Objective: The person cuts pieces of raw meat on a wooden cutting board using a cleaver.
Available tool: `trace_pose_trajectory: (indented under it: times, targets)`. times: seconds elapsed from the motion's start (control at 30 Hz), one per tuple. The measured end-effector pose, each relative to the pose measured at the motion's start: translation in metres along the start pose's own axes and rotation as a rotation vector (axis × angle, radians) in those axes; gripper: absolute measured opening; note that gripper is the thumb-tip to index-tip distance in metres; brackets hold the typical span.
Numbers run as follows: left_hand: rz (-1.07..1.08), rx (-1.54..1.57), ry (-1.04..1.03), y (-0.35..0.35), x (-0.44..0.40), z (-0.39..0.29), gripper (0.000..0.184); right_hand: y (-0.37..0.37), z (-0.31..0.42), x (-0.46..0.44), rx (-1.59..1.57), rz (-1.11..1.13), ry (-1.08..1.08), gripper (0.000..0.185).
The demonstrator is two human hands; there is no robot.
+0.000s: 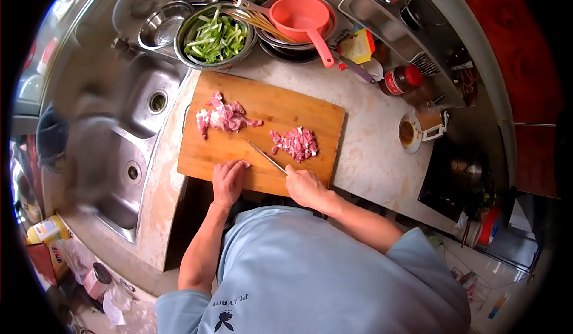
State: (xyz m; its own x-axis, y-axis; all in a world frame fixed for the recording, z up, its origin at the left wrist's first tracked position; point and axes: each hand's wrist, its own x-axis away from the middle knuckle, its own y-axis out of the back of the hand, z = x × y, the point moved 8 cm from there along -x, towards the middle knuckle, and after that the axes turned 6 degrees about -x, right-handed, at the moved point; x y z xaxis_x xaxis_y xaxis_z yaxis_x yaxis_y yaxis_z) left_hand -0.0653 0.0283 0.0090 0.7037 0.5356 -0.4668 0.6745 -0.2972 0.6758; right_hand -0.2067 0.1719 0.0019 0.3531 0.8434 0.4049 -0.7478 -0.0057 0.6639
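Note:
A wooden cutting board (262,176) lies on the counter in front of me. My right hand (304,186) is wrapped round the handle of a knife (265,156), whose blade points up and left over the board. Close to the board's near edge, my left hand (228,180) rests with its fingers bent together, and a small bit of pink meat (246,164) shows at its fingertips. Larger raw meat pieces (224,116) lie at the board's upper left. A heap of diced meat (295,143) sits to the right, beyond the knife.
A double steel sink (128,173) is on the left. Behind the board stand a bowl of cut green vegetables (216,38), chopsticks (259,20) and a red strainer (300,19). To the right are a red-capped jar (403,80), a small dish (409,132) and a stove (456,176).

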Motion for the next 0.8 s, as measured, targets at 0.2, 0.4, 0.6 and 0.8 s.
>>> trace_pose_trajectory:
  times: [0.2,0.4,0.6,0.8]
  targets:
    - [0.06,-0.087,0.001,-0.006,0.006,0.006,0.025,0.011,0.036,0.019,0.108,0.177,0.001,0.011]
    - [0.077,-0.111,-0.028,-0.009,0.007,0.007,0.023,0.008,0.033,0.021,0.166,0.24,-0.014,0.01]
    - [0.083,-0.127,-0.012,-0.01,0.008,0.01,0.024,-0.004,0.038,0.001,0.149,0.232,0.011,0.009]
    - [0.088,-0.053,-0.022,-0.007,0.0,0.004,0.022,0.001,0.026,-0.016,0.002,0.133,0.043,0.013]
